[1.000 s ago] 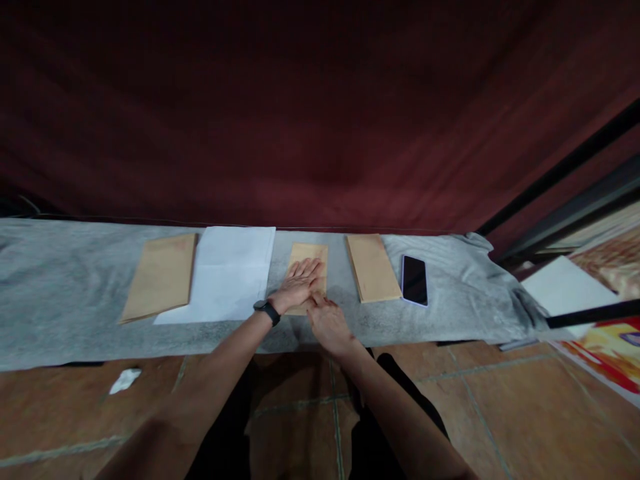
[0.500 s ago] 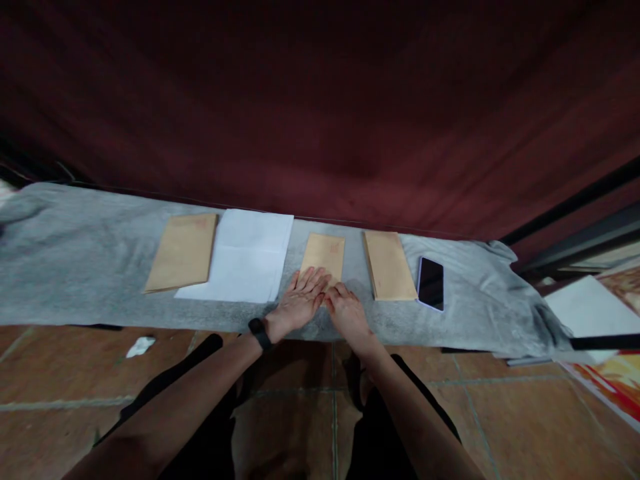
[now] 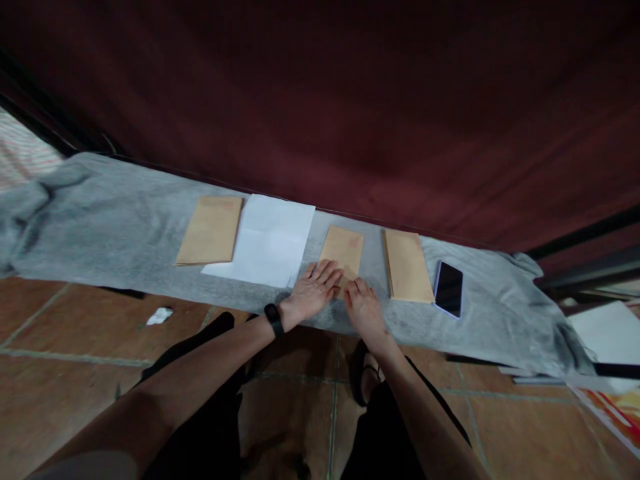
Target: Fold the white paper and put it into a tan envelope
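Observation:
A small brown paper envelope (image 3: 345, 247) with a faint reddish print lies on the grey cloth in front of me. My left hand (image 3: 314, 290) rests flat across its lower left part, fingers stretched out; a black band is on that wrist. At the lower right edge of the same envelope, my right hand (image 3: 364, 307) has its fingers bent and close together, touching the paper. The hands cover the envelope's near end. To the right lies a stack of brown envelopes (image 3: 409, 267); white paper sheets (image 3: 273, 237) lie to the left.
Another brown envelope stack (image 3: 210, 230) overlaps the sheets' left side. A phone (image 3: 449, 290) with a light purple edge lies at the right. Grey cloth (image 3: 125, 220) covers the long, narrow surface, with a dark red curtain (image 3: 320, 120) behind. Crumpled white tissue (image 3: 160, 316) is on the tiled floor.
The view has tilted, so everything appears shifted to the right. My hands are slightly farther apart, with the right at the envelope's lower right edge. The other papers stay in place.

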`<action>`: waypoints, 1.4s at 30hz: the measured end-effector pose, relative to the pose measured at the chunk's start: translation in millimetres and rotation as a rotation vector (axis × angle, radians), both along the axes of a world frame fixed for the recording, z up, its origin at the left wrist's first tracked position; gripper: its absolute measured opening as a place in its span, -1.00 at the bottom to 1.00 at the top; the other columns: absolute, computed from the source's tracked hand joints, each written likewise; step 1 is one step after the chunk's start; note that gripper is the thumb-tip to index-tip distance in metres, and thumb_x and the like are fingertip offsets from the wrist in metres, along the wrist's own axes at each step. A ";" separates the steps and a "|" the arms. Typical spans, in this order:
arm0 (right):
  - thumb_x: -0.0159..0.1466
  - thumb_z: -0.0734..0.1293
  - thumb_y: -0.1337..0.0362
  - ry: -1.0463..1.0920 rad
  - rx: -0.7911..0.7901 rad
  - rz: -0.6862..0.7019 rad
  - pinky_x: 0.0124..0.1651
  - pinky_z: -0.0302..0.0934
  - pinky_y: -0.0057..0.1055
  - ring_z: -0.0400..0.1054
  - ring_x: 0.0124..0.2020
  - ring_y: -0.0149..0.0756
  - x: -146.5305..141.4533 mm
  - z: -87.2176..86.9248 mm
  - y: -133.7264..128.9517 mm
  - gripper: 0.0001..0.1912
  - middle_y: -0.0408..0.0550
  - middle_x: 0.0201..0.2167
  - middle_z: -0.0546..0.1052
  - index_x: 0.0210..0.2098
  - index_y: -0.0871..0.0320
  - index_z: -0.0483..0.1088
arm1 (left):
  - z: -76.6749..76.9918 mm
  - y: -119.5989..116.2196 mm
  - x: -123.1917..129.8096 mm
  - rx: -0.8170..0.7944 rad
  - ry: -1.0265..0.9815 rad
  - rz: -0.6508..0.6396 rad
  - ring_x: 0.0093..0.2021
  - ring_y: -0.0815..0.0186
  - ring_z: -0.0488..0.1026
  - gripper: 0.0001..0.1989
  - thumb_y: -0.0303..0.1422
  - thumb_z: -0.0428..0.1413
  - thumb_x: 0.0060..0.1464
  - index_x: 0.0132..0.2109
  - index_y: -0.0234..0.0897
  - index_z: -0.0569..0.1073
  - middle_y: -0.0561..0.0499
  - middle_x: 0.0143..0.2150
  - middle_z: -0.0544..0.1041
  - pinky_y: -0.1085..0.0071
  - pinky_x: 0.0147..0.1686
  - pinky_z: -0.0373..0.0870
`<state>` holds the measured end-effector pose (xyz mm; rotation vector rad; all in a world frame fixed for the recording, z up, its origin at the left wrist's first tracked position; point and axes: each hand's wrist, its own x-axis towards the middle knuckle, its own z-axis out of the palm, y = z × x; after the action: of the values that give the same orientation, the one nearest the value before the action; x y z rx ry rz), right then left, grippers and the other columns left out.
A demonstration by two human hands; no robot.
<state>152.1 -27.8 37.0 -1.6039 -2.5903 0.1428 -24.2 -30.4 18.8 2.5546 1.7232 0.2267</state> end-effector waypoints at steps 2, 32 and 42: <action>0.47 0.13 0.36 -0.018 0.012 -0.001 0.03 0.19 -0.27 0.37 -0.04 -0.18 -1.1 0.7 -1.9 -0.75 0.06 -0.07 0.50 -0.03 0.17 0.42 | 1.4 -0.5 1.3 0.015 0.013 -0.013 0.48 0.08 0.04 -0.49 -0.26 -0.20 0.41 0.39 -0.27 0.24 -0.13 0.48 0.16 0.01 0.41 0.00; 0.35 0.28 0.20 0.123 0.031 -0.251 0.01 0.27 -0.18 0.40 -0.02 0.00 4.9 -10.4 -1.9 -0.64 0.25 -0.05 0.49 0.07 0.27 0.36 | 6.0 -10.4 16.5 0.093 0.171 -0.114 0.37 0.06 0.28 -0.52 -0.54 -0.08 0.28 0.30 -0.46 0.33 -0.34 0.36 0.32 0.09 0.35 0.19; 0.29 0.31 0.23 0.375 -0.145 -0.340 -0.10 0.35 -0.36 0.52 -0.14 -0.15 8.1 -15.5 14.1 -0.77 0.12 -0.17 0.58 -0.09 0.19 0.36 | 9.8 -11.7 16.4 0.113 0.184 -0.122 0.35 0.08 0.31 -0.53 -0.54 -0.13 0.31 0.30 -0.48 0.33 -0.31 0.36 0.34 0.13 0.32 0.23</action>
<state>160.2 -13.7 21.6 -1.8296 -2.0410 0.5554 -7.9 -42.0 28.6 2.8321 1.6458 0.0888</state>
